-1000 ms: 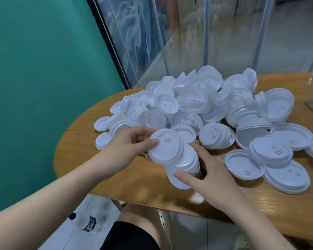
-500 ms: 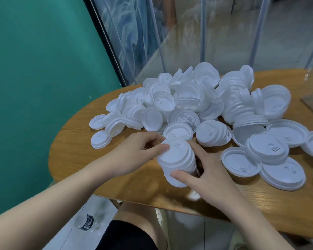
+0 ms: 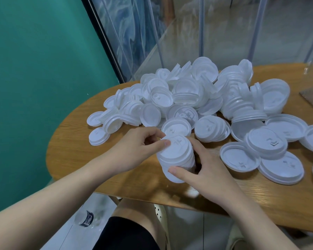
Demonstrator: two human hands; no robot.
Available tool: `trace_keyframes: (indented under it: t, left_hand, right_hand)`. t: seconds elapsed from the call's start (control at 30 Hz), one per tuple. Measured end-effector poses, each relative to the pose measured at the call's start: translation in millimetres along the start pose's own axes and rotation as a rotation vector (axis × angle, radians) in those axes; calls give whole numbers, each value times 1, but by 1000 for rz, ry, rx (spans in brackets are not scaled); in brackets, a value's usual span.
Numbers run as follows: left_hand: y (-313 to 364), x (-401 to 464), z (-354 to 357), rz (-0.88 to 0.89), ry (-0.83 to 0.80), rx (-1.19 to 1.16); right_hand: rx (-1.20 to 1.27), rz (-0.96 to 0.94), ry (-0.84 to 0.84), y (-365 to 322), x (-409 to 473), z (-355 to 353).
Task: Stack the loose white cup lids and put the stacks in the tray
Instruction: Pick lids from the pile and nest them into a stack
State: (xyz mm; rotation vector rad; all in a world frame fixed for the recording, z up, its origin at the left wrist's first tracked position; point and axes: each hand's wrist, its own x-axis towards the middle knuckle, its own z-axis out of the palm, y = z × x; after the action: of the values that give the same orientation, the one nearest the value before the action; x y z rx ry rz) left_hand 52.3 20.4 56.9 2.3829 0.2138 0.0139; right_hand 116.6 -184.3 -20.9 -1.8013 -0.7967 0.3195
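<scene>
Holding a short stack of lids (image 3: 176, 157) between both hands near the front edge of the table (image 3: 70, 147), the person seems to be seating the top lid so it nests square with the ones below. The left hand (image 3: 134, 152) comes in from the side with its thumb pressed on the top lid's rim and the other fingers curled round the back of the stack, which looks like a way to push the lid down while keeping the pile from sliding. The right hand (image 3: 202, 170) wraps the stack lower down from the other side, thumb across the front near the bottom lid, so it's basically the clamp and support. The stack is tilted toward the camera rather than standing flat, probably because it's easier to line up the rims that way.

Behind it sits the big loose pile of lids (image 3: 179, 98), heaped toward the far edge, with a few smaller lids (image 3: 98, 136) scattered off to the left. Larger lids (image 3: 266, 143) lie on the right, some upside down, which suggests sizes are getting kept apart. No tray is clearly in view, so the stacks' destination can't be told from here. Judging by that heap, the job is still at an early stage.
</scene>
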Motion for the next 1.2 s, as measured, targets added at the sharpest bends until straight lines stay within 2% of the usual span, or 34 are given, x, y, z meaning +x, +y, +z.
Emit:
trace_keyframes:
  t: [0.13,0.23,0.33,0.53,0.7,0.9,1.07,1.2]
  left_hand:
    - [1,-4,2,78,129,231]
    - [5,-9,0,161,76,351]
    - [6,-11,1,154,4,347]
    - [10,-10,2,131,-1,276]
    - [6,8,-6,231,32,244]
    - [-39,46,-13,492,-61,726]
    - [-42,52,-2,595,14,758]
    - [-42,54,-1,589,63,756]
  right_hand:
    - [2,-6,2,-1,-1,1]
    - [16,-8,1,-1,-1,1]
    - [14,-18,20,0,-1,1]
    - [3,-12,64,0,-3,4]
    - [6,-42,106,0,-3,5]
    - [32,-45,120,0,-4,3]
    - [14,-40,105,3,-9,0]
    - [5,-30,98,5,-16,-4]
